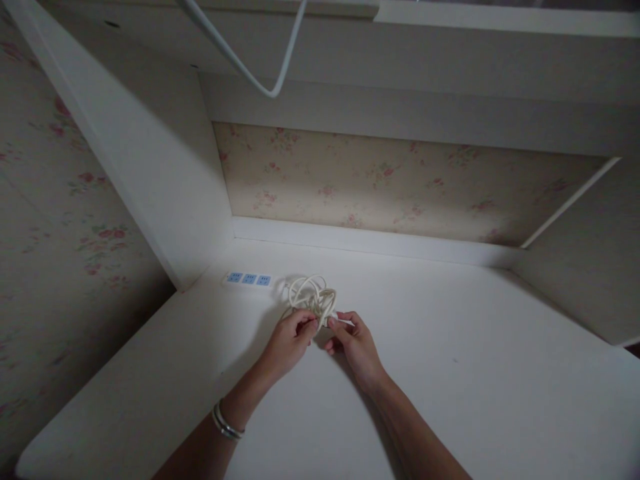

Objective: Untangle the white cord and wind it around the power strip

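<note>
The left grip [289, 339] and right grip [357, 348] each pinch the messy cord [327, 303] with closed fingertips; most of it sits just past them. Yanking could knot it tighter, or drag the power strip [249, 280], farther off beyond the left grip.

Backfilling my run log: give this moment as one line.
left hand: holding looped cord | right hand: holding looped cord | power strip: on desktop

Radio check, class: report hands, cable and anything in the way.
Left hand pinching the cable; right hand gripping a small white piece at its edge. Cable bunched in loops. Power strip lies left, out of the way.
</note>
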`<state>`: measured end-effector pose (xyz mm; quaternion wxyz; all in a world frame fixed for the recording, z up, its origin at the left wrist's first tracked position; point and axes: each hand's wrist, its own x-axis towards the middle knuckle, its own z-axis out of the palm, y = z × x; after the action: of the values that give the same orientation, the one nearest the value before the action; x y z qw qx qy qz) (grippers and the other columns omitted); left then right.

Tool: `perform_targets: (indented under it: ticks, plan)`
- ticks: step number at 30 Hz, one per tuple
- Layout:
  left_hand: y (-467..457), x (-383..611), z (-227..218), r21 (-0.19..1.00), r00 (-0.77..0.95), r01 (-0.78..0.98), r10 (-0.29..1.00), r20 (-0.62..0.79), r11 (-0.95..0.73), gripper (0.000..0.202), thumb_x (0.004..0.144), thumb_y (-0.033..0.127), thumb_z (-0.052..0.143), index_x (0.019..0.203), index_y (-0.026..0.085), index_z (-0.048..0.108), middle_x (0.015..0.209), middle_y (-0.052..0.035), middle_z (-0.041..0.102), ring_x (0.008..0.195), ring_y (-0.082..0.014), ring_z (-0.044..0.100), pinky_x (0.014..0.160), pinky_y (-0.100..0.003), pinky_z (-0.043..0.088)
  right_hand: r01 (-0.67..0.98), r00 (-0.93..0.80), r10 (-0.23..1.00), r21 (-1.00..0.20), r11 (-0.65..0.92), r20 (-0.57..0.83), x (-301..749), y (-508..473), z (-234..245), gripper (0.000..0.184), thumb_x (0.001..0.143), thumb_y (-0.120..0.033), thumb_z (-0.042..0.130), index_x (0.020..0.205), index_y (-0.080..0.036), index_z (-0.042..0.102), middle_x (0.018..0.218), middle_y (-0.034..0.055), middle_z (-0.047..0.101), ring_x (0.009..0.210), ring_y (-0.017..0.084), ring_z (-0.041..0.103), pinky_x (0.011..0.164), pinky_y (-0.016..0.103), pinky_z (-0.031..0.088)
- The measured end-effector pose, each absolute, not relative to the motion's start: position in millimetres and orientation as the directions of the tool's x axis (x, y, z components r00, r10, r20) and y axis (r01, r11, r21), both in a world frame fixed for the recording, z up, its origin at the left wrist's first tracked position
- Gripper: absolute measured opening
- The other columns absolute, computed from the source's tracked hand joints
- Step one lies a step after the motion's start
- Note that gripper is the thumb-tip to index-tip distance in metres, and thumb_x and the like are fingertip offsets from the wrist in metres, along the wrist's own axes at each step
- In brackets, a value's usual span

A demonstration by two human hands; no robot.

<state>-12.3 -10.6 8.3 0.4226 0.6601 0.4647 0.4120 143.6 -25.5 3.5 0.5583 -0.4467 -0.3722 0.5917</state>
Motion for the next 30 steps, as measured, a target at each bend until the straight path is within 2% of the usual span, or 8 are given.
perform_targets:
  ticks: [10,16,22,24,28,30]
  plan:
    - [-11.3,-10.7,13.4,0.91,0.189,0.344,0.966,0.175,-0.232,0.021,0.083,0.037,0.054,0.08,0.016,0.056,0.057,0.0068,0.042,0.053,-0.0094,0.04,0.051,-0.021,0.03,-0.303,-0.026,0.998,-0.951,-0.062,-0.057,144.6,-23.6,-3.7,0.039,0.072,-0.048,0.073,0.086,-0.021,0.047,0.056,-0.0032,0.062,0.044,0.013,0.055,0.043,0.023,0.04]
    - [-11.3,-10.7,11.5,0.895,0.103,0.396,0.978,0.181,-0.207,0.023,0.078,0.039,0.06,0.074,0.018,0.054,0.059,0.0052,0.049,0.056,-0.0102,0.045,0.052,-0.02,0.032,-0.291,-0.069,0.995,-0.953,-0.085,-0.068,145.7,-29.1,1.4,0.036,0.078,-0.052,0.065,0.088,-0.021,0.049,0.063,-0.0003,0.065,0.047,0.013,0.057,0.045,0.024,0.041]
    - [-11.6,-9.1,9.7,0.893,0.115,0.394,0.975,0.188,-0.218,0.026,0.076,0.041,0.062,0.069,0.018,0.051,0.061,0.0035,0.053,0.058,-0.0115,0.05,0.053,-0.02,0.035,-0.135,-0.035,0.998,-0.989,-0.058,-0.054,142.8,-29.6,-4.0,0.04,0.074,-0.05,0.07,0.093,-0.023,0.048,0.067,-0.003,0.064,0.049,0.013,0.057,0.046,0.024,0.042]
    - [-12.0,-8.7,9.6,0.881,0.124,0.413,0.973,0.195,-0.23,0.028,0.077,0.043,0.061,0.068,0.018,0.05,0.061,0.0036,0.053,0.058,-0.0114,0.05,0.053,-0.02,0.035,-0.064,-0.01,0.999,-0.997,-0.042,-0.042,142.4,-29.8,-3.5,0.038,0.075,-0.051,0.068,0.092,-0.022,0.05,0.069,-0.0022,0.064,0.05,0.012,0.056,0.046,0.023,0.041]
    - [-12.6,-8.6,9.0,0.847,0.153,0.458,0.962,0.227,-0.272,0.028,0.082,0.044,0.057,0.071,0.019,0.05,0.06,0.0049,0.05,0.055,-0.0105,0.047,0.052,-0.021,0.033,0.074,0.053,0.999,-0.997,0.005,0.009,143.0,-33.1,4.7,0.037,0.079,-0.053,0.061,0.098,-0.021,0.059,0.087,0.0007,0.064,0.049,0.009,0.051,0.045,0.023,0.038]
    - [-12.4,-8.6,7.8,0.832,0.178,0.465,0.952,0.248,-0.304,0.026,0.084,0.042,0.055,0.073,0.019,0.051,0.06,0.0047,0.051,0.056,-0.0108,0.047,0.052,-0.022,0.032,0.133,0.097,0.993,-0.99,0.05,0.063,143.3,-34.3,8.3,0.037,0.08,-0.053,0.059,0.099,-0.021,0.062,0.088,0.0001,0.063,0.051,0.009,0.049,0.047,0.024,0.038]
